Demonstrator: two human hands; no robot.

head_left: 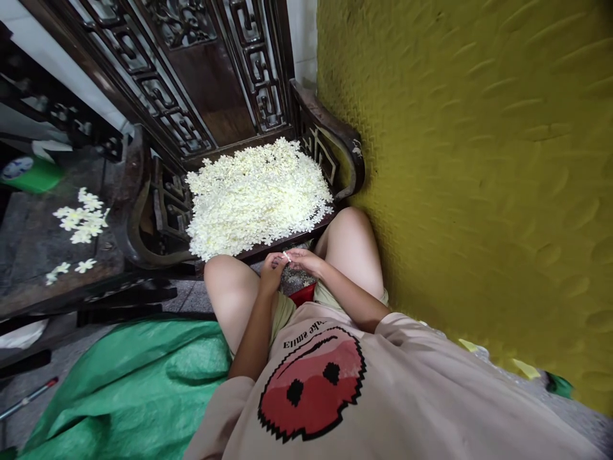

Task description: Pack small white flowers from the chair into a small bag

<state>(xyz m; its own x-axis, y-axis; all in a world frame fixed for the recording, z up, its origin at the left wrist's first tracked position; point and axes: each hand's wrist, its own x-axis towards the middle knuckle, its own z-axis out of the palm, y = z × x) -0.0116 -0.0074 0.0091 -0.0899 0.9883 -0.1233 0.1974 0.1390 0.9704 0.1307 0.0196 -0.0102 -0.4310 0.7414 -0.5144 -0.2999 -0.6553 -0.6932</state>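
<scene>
My left hand (271,268) and my right hand (305,260) meet between my knees, just in front of the chair seat. Their fingertips come together around a small white flower (286,256), closed in a pinch from both sides. Fine detail at the fingertips is too small to make out. Just beyond my hands, a thick heap of white flowers (258,198) covers the seat of a dark carved wooden chair (211,83).
A yellow textured wall (469,160) rises close on my right. To the left, a dark wooden surface (29,236) bears loose white flowers (82,217) and a green container (36,172). Green sheeting (143,383) lies beside my left leg.
</scene>
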